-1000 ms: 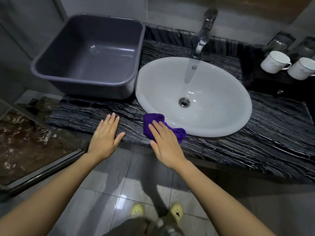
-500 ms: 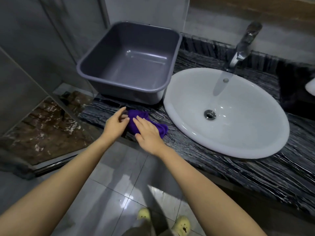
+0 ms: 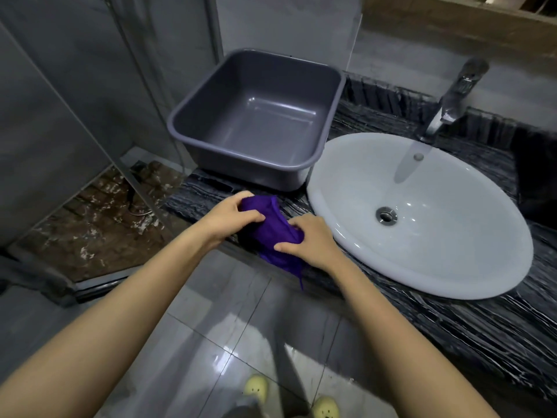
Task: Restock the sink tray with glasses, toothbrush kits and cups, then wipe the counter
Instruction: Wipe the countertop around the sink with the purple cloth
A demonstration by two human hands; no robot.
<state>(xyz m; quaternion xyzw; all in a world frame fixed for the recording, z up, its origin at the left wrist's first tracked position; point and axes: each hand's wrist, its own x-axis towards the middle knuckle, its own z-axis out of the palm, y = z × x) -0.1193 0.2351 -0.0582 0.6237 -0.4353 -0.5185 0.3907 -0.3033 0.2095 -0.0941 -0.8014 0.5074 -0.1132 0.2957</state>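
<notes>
A purple cloth (image 3: pixel 271 229) is bunched up at the front left edge of the dark marble counter (image 3: pixel 470 324), with one corner hanging over the edge. My left hand (image 3: pixel 233 215) grips its upper left part, fingers curled into the fabric. My right hand (image 3: pixel 309 239) grips its lower right part. Both hands hold the cloth between them just in front of the grey plastic tub (image 3: pixel 256 116). The tray, glasses, cups and toothbrush kits are out of view.
The white oval basin (image 3: pixel 422 212) with a chrome tap (image 3: pixel 452 98) fills the counter's right side. The empty grey tub stands at the back left. A glass shower partition (image 3: pixel 126 152) rises on the left. Grey floor tiles (image 3: pixel 211 342) and my yellow slippers lie below.
The cloth slid left along the counter's front edge under my right hand. My left hand came in from flat on the counter, and now both hands grip and bunch the cloth. The view swung left.
</notes>
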